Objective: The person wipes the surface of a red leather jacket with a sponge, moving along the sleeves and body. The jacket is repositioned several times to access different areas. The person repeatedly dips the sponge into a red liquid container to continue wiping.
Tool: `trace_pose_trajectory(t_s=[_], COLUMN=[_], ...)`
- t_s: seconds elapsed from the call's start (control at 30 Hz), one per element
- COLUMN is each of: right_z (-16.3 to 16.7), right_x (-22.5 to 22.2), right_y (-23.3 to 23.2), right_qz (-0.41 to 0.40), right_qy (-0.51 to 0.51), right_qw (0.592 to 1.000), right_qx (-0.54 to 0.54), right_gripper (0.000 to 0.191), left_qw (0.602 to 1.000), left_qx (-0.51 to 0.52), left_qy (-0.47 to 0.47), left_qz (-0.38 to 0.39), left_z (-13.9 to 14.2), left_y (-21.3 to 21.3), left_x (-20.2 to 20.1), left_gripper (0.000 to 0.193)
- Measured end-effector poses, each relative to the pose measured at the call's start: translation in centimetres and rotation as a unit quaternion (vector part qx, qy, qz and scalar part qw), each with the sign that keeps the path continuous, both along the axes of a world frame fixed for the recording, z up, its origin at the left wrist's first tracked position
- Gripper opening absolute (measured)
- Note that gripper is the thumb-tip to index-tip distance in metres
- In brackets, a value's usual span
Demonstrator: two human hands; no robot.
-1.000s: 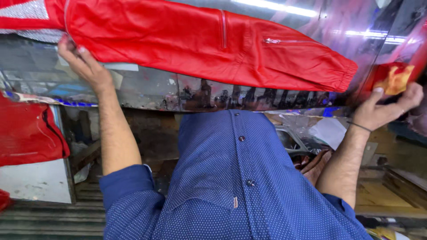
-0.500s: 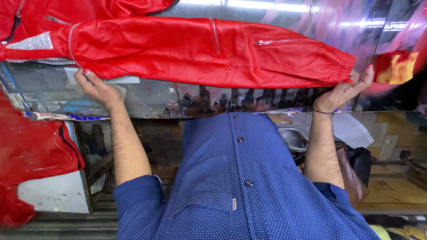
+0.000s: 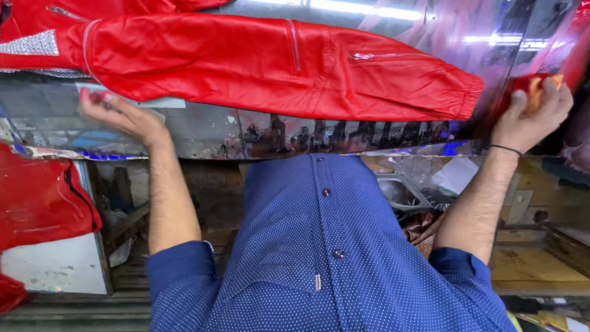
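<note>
Hands [image 3: 117, 114] beside left-right red sleeve [image 3: 283, 67]

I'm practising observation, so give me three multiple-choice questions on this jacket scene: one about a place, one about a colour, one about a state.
1. Where is the right hand?
A. Just past the cuff of the sleeve
B. On the shirt buttons
C. Under the table

2. What colour is the sleeve?
A. Blue
B. Red
C. Black

3. How does the sleeve lie?
A. Rolled into a ball
B. Hanging from a hook
C. Stretched out flat on the table

Answers:
1. A: the right hand sits beside the cuff end, gripping a small orange thing.
2. B: the leather is bright red.
3. C: the sleeve runs straight across the worn tabletop, with the left hand at its near edge.
</note>
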State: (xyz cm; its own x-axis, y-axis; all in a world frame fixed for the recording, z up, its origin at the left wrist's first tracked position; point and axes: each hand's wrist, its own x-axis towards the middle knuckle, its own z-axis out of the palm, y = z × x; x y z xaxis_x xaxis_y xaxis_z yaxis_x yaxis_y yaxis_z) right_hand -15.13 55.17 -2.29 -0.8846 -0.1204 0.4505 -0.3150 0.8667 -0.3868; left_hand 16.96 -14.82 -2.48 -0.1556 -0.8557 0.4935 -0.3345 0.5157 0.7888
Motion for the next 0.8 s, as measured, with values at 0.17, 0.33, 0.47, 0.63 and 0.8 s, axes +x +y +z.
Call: trace_pose_trajectory(t_s=[0.17, 0.33, 0.47, 0.63, 0.8], right_z=[1.6, 6.3, 5.2, 1.9, 3.4], right_x=[-0.6, 2.6, 8.2, 6.1, 5.4], right_y=[-0.7, -8.8, -17.7, -21.6, -20.6], right_qz=[-0.015, 0.096, 0.156, 0.225, 0.243], right_qy=[-0.02, -0.081, -0.292, -0.307, -0.244], right_qw=[0.99, 0.799, 0.626, 0.643, 0.77], right_qx=[-0.139, -0.587, -0.706, -0.665, -0.537], right_gripper=[0.035, 0.037, 0.03, 0.029, 0.021], left_qw=[0.935, 0.732, 0.705, 0.688, 0.692], left_qx=[-0.12, -0.212, -0.236, -0.229, -0.262], left_qy=[-0.094, -0.251, -0.335, -0.391, -0.379], left_qz=[-0.319, -0.597, -0.579, -0.567, -0.556], left_z=[4.3, 5.2, 4.9, 3.2, 1.3], left_y=[13.7, 23.5, 24.8, 24.4, 23.8], left_x=[-4.3, -9.3, -10.9, -10.5, -10.0], left_gripper=[0.023, 0.043, 0.068, 0.093, 0.09])
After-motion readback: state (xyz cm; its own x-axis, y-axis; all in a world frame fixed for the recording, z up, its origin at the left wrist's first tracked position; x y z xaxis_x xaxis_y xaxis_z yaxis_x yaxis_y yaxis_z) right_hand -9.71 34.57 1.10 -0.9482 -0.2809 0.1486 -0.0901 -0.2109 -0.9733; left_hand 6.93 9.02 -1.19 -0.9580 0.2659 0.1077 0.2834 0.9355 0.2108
